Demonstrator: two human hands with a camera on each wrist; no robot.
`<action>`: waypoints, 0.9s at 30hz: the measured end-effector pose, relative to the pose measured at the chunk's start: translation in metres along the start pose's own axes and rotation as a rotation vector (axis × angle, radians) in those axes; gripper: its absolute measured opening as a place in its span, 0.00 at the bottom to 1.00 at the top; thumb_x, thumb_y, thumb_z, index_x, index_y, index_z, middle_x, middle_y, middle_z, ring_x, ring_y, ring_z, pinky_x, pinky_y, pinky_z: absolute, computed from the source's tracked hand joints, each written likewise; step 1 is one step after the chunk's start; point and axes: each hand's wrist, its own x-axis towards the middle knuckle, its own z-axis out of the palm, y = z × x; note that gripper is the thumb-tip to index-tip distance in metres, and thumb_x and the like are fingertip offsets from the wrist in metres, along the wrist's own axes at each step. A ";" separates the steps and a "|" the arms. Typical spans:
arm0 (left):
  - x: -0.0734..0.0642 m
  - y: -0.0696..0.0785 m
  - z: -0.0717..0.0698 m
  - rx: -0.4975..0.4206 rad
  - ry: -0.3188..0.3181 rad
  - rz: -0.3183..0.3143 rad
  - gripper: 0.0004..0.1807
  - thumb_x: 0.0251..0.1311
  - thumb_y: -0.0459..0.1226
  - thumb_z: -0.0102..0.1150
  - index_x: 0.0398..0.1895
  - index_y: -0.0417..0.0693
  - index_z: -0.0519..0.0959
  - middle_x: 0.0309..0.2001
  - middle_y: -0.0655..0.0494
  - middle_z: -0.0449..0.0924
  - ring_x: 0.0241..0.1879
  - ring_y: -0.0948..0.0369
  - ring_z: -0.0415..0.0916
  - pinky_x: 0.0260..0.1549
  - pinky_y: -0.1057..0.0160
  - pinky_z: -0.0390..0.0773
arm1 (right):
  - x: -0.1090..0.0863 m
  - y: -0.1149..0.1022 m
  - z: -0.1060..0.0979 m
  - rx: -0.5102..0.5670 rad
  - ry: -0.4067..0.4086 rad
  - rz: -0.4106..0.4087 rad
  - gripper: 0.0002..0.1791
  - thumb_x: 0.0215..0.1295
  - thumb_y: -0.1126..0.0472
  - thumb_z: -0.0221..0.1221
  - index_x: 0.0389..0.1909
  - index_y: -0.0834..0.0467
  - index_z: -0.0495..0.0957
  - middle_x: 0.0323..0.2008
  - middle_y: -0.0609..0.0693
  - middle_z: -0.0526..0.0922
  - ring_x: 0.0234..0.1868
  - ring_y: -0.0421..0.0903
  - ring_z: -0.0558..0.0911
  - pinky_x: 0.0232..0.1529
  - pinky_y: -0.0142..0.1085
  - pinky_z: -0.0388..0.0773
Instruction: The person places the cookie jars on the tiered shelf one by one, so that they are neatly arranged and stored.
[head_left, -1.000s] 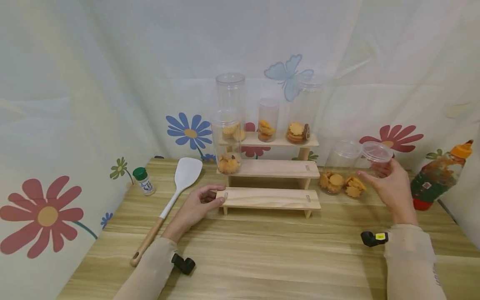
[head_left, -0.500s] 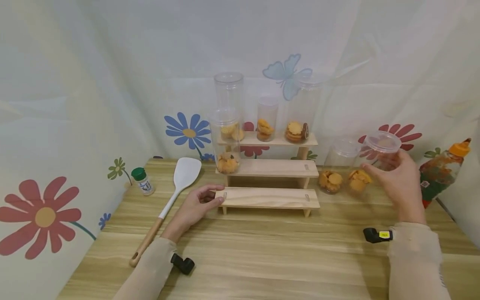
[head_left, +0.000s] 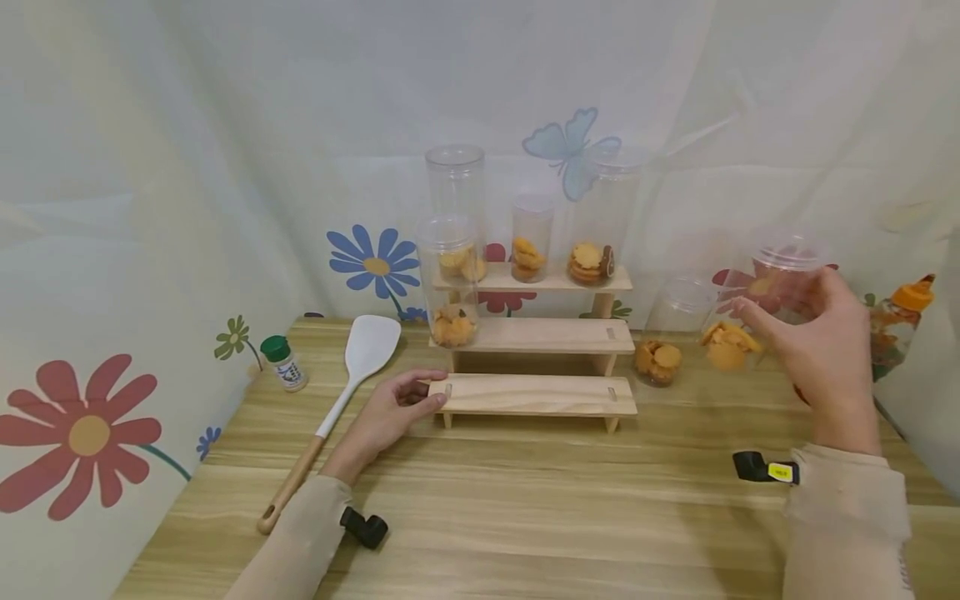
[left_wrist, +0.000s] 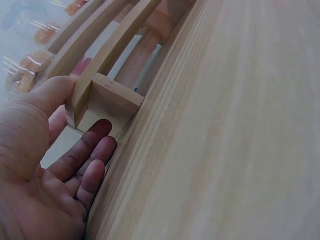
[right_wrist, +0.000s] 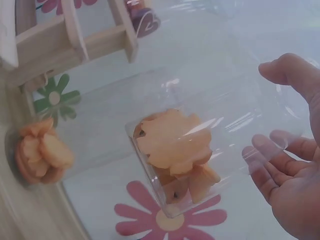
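My right hand [head_left: 836, 358] grips a clear lidded jar [head_left: 729, 343] near its top, with thumb on one side and fingers round the other. Golden cookies lie at its bottom. In the right wrist view this jar [right_wrist: 175, 145] is tilted and off the table, and flower-shaped cookies show through its wall. A second cookie jar [head_left: 660, 358] stands on the table right of the stand. My left hand [head_left: 386, 421] holds the left end of the lowest step of a three-tier wooden stand [head_left: 536, 396], thumb [left_wrist: 55, 95] against the plank's edge, lower fingers loosely bent beneath.
Three cookie jars, one of them small [head_left: 530, 250], stand on the top tier, and another jar [head_left: 453, 321] on the middle tier's left. A white spatula [head_left: 371, 346] and green-capped shaker [head_left: 285, 364] lie left. An orange-capped sauce bottle [head_left: 896, 325] is partly behind my right hand.
My right hand has lifted the jar off the table and carried it up and to the right, away from the second jar. My left hand stays at the stand.
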 end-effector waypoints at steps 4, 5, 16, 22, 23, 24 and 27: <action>-0.001 0.002 0.000 -0.007 0.003 -0.005 0.21 0.76 0.41 0.73 0.69 0.51 0.85 0.49 0.47 0.89 0.47 0.54 0.84 0.46 0.64 0.81 | -0.003 -0.012 0.003 0.041 0.012 -0.041 0.28 0.66 0.59 0.80 0.64 0.45 0.82 0.47 0.34 0.83 0.50 0.35 0.80 0.51 0.19 0.72; -0.002 0.002 0.000 -0.008 0.002 -0.003 0.22 0.76 0.40 0.73 0.69 0.50 0.85 0.49 0.46 0.89 0.47 0.54 0.84 0.46 0.64 0.81 | -0.004 -0.014 0.004 0.042 0.013 -0.054 0.27 0.66 0.60 0.80 0.63 0.45 0.83 0.46 0.34 0.83 0.49 0.36 0.79 0.51 0.20 0.72; -0.002 0.001 0.001 0.004 0.006 -0.002 0.22 0.77 0.40 0.72 0.69 0.48 0.85 0.49 0.44 0.89 0.47 0.53 0.84 0.48 0.64 0.81 | -0.012 -0.031 0.037 -0.001 -0.086 -0.189 0.35 0.65 0.59 0.81 0.71 0.55 0.78 0.50 0.33 0.84 0.47 0.37 0.79 0.49 0.27 0.71; 0.000 0.000 0.001 0.009 0.003 0.003 0.22 0.76 0.40 0.73 0.69 0.50 0.85 0.49 0.46 0.89 0.47 0.55 0.85 0.48 0.64 0.81 | -0.017 -0.042 0.054 0.041 -0.171 -0.207 0.41 0.65 0.61 0.81 0.77 0.52 0.75 0.61 0.48 0.83 0.59 0.36 0.79 0.65 0.29 0.72; 0.000 0.001 0.001 0.006 0.002 0.000 0.22 0.76 0.41 0.73 0.69 0.51 0.85 0.49 0.47 0.89 0.46 0.55 0.85 0.48 0.64 0.82 | -0.018 -0.044 0.057 0.064 -0.183 -0.221 0.41 0.65 0.62 0.81 0.77 0.52 0.75 0.63 0.50 0.82 0.60 0.36 0.80 0.67 0.29 0.72; 0.000 0.001 0.001 0.003 0.003 -0.001 0.21 0.76 0.40 0.73 0.69 0.51 0.85 0.48 0.47 0.89 0.46 0.55 0.85 0.47 0.64 0.82 | -0.019 -0.047 0.060 0.084 -0.193 -0.237 0.41 0.64 0.63 0.81 0.77 0.53 0.75 0.64 0.50 0.82 0.61 0.36 0.80 0.69 0.29 0.72; 0.000 0.002 0.000 -0.011 0.007 0.000 0.21 0.76 0.40 0.73 0.68 0.51 0.86 0.48 0.48 0.89 0.46 0.56 0.84 0.47 0.64 0.81 | -0.022 -0.055 0.071 0.152 -0.214 -0.292 0.40 0.62 0.67 0.81 0.75 0.56 0.77 0.63 0.49 0.83 0.60 0.38 0.82 0.69 0.28 0.73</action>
